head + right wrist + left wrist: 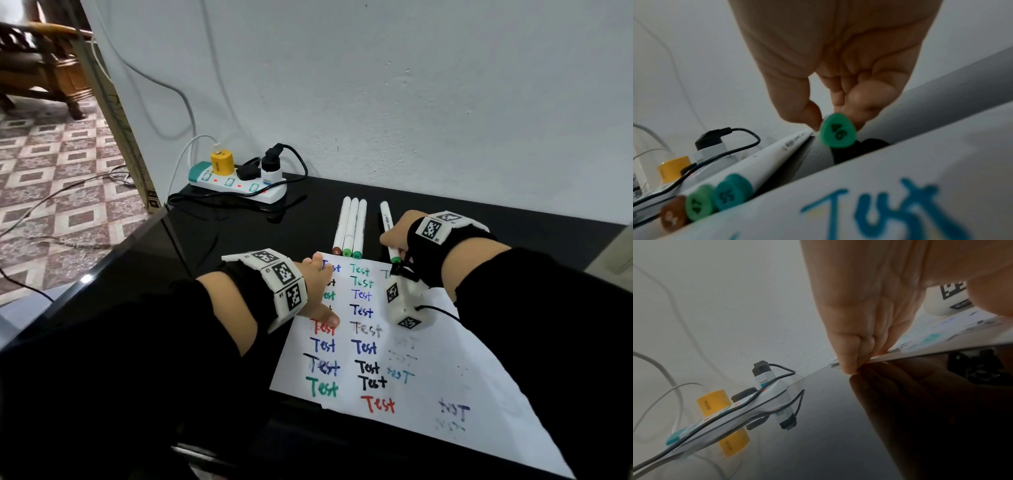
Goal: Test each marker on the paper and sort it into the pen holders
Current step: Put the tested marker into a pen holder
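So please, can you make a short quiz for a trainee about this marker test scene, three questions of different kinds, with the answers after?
1. True or false: the right hand grips a marker with a red cap.
2. How many markers lie side by side untouched beyond the paper? A) two B) three C) five
3. Fill in: the left hand rests on the ____.

Key:
1. False; the gripped marker has a green cap, numbered 46 in the right wrist view.
2. B; the three markers have brown, green and teal caps.
3. Paper.
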### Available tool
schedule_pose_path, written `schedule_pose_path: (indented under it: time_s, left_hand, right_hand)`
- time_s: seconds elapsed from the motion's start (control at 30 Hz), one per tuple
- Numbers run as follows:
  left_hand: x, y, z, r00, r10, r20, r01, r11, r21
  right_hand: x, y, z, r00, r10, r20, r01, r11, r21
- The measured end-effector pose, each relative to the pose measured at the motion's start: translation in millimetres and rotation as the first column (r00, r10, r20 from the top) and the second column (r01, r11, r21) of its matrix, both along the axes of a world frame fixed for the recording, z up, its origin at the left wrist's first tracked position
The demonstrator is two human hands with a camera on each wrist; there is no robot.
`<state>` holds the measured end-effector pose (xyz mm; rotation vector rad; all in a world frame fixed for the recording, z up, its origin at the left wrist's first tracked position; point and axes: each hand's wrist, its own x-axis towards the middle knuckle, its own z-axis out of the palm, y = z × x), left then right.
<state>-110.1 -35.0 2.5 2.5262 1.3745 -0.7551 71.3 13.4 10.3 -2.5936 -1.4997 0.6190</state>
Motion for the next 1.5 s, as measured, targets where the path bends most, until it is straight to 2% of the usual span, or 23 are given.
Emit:
schedule_pose_path:
  time_s: [0.1, 0.23, 0.3, 0.4, 0.47, 0.57, 0.73, 0.83, 0.93, 1.07, 1.23, 1.3, 1.43, 1.5]
  left_hand:
    - [0, -2, 2, 1.0, 0.007, 0.007, -0.007, 1.0, 0.0]
    - [-1, -2, 4, 0.998, 0.05, 0.028, -0.05, 0.999, -0.005]
    - [-1, -5, 8, 0.995, 0.066, 0.079, -0.067, 0.998, 0.009]
    - [4, -17, 23, 0.975, 0.066, 0.21, -0.073, 0.997, 0.024]
    - [7, -24, 35, 0.93, 0.097, 0.354, -0.102, 0.995, -0.004]
    - [12, -37, 52, 0.816, 0.16, 0.555, -0.162, 0.986, -0.047]
    - [18, -60, 73, 0.675, 0.182, 0.715, -0.212, 0.976, -0.048]
    - [17, -70, 81, 0.659, 0.181, 0.73, -0.245, 0.969, -0.019]
    - [15, -77, 84, 0.678, 0.168, 0.716, -0.252, 0.968, 0.011]
    - [13, -85, 78, 0.646, 0.167, 0.745, -0.252, 0.968, 0.002]
    - [19, -91, 78, 0.637, 0.131, 0.759, -0.218, 0.976, 0.014]
    - [22, -90, 79, 0.618, 0.127, 0.776, -0.218, 0.976, 0.014]
    - [27, -88, 80, 0.556, 0.147, 0.818, -0.19, 0.981, -0.047]
    - [28, -84, 80, 0.514, 0.163, 0.842, -0.165, 0.982, -0.089]
  right_hand:
    - [3, -17, 6, 0.977, -0.092, -0.195, 0.102, 0.994, 0.039]
    - [4, -44, 15, 0.837, -0.163, -0.522, 0.241, 0.967, 0.084]
    - [2, -54, 21, 0.777, -0.154, -0.61, 0.266, 0.959, 0.097]
    - [-2, -68, 34, 0.726, -0.117, -0.678, 0.286, 0.947, 0.143]
    - [-4, -77, 43, 0.699, -0.096, -0.708, 0.303, 0.937, 0.172]
    - [-8, -92, 53, 0.648, -0.066, -0.759, 0.331, 0.922, 0.202]
    - [-21, -114, 67, 0.562, -0.022, -0.827, 0.353, 0.91, 0.216]
    - [-25, -125, 70, 0.542, 0.007, -0.84, 0.367, 0.898, 0.244]
    - [-24, -136, 69, 0.575, 0.033, -0.818, 0.361, 0.886, 0.29]
    - [-19, -147, 62, 0.595, 0.062, -0.802, 0.432, 0.816, 0.383]
    - [-21, -161, 65, 0.487, 0.089, -0.869, 0.552, 0.74, 0.385]
    - [-24, -164, 70, 0.468, 0.073, -0.881, 0.555, 0.751, 0.358]
    - [-25, -169, 78, 0.514, 0.06, -0.856, 0.526, 0.767, 0.369]
    - [-23, -170, 79, 0.498, 0.087, -0.863, 0.534, 0.754, 0.384]
